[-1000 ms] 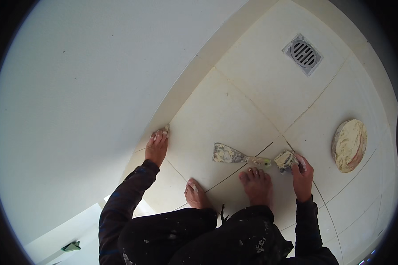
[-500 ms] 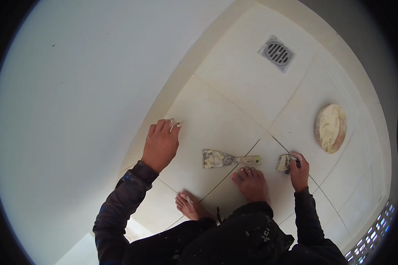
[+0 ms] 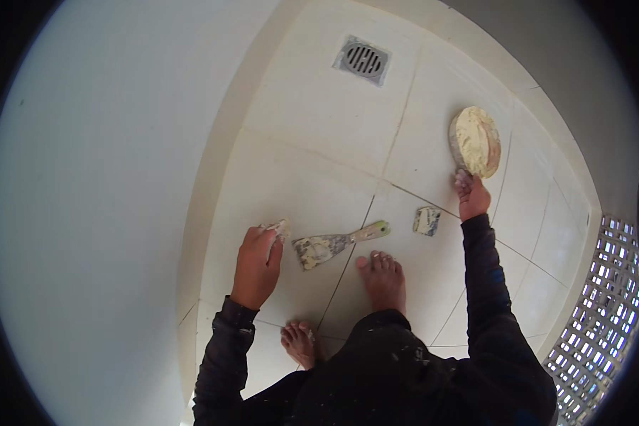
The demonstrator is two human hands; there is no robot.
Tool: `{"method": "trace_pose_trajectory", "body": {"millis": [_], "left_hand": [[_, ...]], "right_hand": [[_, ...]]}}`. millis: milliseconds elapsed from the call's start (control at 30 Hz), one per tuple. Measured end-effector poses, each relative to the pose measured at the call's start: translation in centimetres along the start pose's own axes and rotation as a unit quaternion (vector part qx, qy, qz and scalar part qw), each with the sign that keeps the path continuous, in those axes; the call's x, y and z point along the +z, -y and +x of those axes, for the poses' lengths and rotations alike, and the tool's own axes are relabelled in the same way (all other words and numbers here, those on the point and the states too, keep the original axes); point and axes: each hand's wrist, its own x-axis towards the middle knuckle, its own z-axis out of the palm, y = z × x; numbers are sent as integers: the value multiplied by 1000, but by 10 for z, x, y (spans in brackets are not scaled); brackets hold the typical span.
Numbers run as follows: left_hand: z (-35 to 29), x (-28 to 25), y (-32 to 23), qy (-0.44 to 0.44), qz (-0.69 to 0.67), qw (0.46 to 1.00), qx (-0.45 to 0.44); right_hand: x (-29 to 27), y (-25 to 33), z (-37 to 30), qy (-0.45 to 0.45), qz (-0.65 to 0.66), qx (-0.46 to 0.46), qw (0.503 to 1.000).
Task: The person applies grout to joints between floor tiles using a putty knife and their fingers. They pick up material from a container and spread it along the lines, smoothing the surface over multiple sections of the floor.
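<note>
My left hand (image 3: 257, 266) hovers over the floor by the wall at the left, its fingers curled together. White paste coats the fingertips, and I cannot make out whether something is pinched there. Close to its right lies a wide putty knife (image 3: 337, 245) with a pale green-tipped handle, its blade smeared with cream putty. My right hand (image 3: 473, 199) reaches to the near rim of a round, shallow bowl of cream putty (image 3: 474, 138), with its fingers closed at the edge. A small square scraper (image 3: 427, 221), also putty-stained, rests on the tiles between that bowl and my right foot.
My bare feet (image 3: 383, 284) stand on pale floor tiles (image 3: 298, 160). A square metal drain grate (image 3: 363, 59) is set in the floor at the far side. A white wall (image 3: 121, 177) rises along the left, and a perforated lattice (image 3: 593, 319) stands at the right.
My right hand has let go of the small scraper and moved away to the bowl's rim. My left hand has come in beside the putty knife's blade. The view has turned.
</note>
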Motion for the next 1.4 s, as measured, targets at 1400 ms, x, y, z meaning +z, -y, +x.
{"method": "trace_pose_trajectory", "body": {"millis": [1400], "left_hand": [[-67,29,21,-100,288,952,21]], "right_hand": [[115,-60,-196,551,-535,-306,562]]}}
